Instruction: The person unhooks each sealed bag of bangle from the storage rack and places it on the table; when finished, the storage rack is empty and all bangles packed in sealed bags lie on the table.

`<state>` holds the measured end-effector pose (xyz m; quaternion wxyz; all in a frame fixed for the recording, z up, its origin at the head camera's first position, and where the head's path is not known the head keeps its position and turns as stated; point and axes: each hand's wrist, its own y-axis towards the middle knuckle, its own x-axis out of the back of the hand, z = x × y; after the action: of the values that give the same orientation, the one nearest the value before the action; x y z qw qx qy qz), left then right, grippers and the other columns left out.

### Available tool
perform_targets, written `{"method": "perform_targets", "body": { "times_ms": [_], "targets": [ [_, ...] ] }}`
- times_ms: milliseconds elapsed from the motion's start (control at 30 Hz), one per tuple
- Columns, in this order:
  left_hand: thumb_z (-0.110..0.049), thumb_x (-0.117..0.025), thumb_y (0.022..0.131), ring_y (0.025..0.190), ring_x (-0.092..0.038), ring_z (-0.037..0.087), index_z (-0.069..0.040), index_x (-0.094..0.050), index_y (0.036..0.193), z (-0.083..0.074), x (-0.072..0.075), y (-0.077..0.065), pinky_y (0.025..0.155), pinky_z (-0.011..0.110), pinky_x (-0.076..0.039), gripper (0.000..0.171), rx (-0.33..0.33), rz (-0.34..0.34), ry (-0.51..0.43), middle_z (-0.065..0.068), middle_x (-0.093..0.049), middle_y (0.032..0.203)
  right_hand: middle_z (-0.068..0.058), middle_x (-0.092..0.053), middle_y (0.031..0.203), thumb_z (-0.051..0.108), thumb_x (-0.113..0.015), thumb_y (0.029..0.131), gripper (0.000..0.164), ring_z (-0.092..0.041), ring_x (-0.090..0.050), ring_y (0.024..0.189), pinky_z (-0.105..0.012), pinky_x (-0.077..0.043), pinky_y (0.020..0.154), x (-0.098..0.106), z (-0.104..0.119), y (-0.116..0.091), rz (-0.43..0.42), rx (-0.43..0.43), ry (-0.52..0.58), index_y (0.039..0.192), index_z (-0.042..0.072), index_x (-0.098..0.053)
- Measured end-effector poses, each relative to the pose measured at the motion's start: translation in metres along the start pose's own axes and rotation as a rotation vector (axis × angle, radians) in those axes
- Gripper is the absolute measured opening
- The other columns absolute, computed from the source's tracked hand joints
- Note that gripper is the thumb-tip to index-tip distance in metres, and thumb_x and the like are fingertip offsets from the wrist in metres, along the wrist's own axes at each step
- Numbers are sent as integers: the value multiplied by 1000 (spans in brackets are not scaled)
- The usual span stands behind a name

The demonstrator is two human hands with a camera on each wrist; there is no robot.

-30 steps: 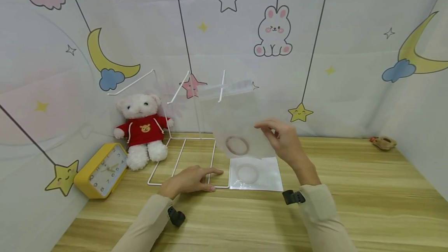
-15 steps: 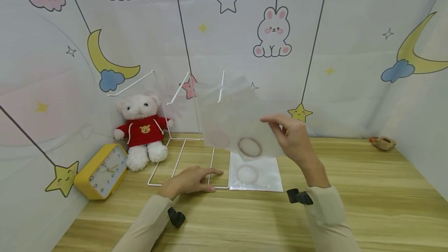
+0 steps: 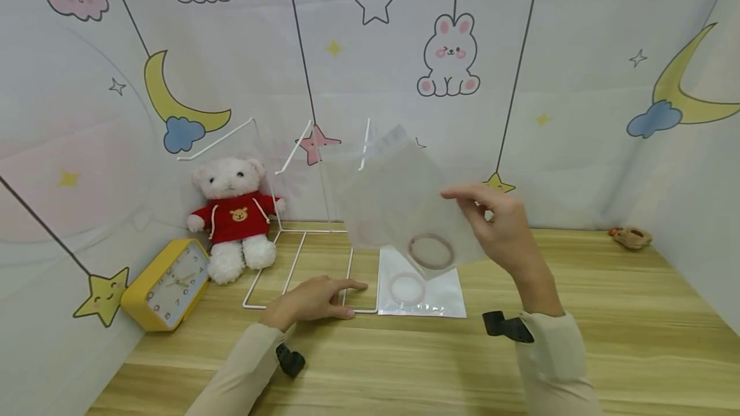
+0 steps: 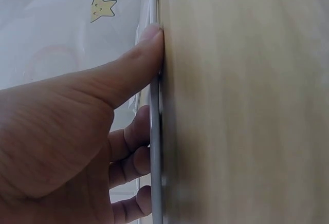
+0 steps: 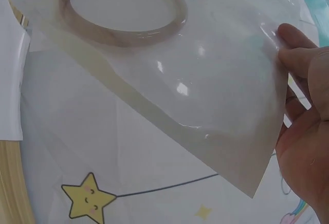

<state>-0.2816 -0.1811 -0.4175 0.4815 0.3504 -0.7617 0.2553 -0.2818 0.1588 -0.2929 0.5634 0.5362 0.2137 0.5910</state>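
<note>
My right hand [image 3: 500, 217] pinches the right edge of a translucent plastic zip bag [image 3: 410, 191] with a brownish bangle [image 3: 431, 251] inside. In the right wrist view the bag [image 5: 226, 95] hangs tilted, thumb and forefinger [image 5: 295, 41] on its edge. Behind it, by the hook of a white wire rack, hangs what looks like another clear bag [image 3: 367, 230], partly covered. My left hand [image 3: 312, 299] rests on the rack's base [image 3: 297, 262]. In the left wrist view its thumb [image 4: 136, 64] touches the front rod [image 4: 157, 178].
Another bagged pale bangle [image 3: 406, 289] lies flat on the table, right of the rack. A teddy bear [image 3: 238, 217] in a red hoodie and a yellow alarm clock [image 3: 167, 284] stand at left. A small brown object [image 3: 632, 237] sits far right. A printed curtain hangs behind.
My right hand has moved to the right and slightly toward me, drawing the held bag and its bangle rightward as the bag tilts. The left hand stays on the rack.
</note>
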Motion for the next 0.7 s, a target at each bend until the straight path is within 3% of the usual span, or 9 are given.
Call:
{"method": "perform_targets", "body": {
  "times_ms": [700],
  "targets": [
    [-36, -70, 94, 65, -41, 7, -21, -57, 142, 0, -1, 0, 66, 30, -39, 53, 12, 5, -7, -7, -49, 68, -10, -73, 96, -20, -61, 88, 28, -12, -60, 84, -17, -46, 72, 13, 13, 2, -8, 19, 117, 100, 0, -76]
  ]
}}
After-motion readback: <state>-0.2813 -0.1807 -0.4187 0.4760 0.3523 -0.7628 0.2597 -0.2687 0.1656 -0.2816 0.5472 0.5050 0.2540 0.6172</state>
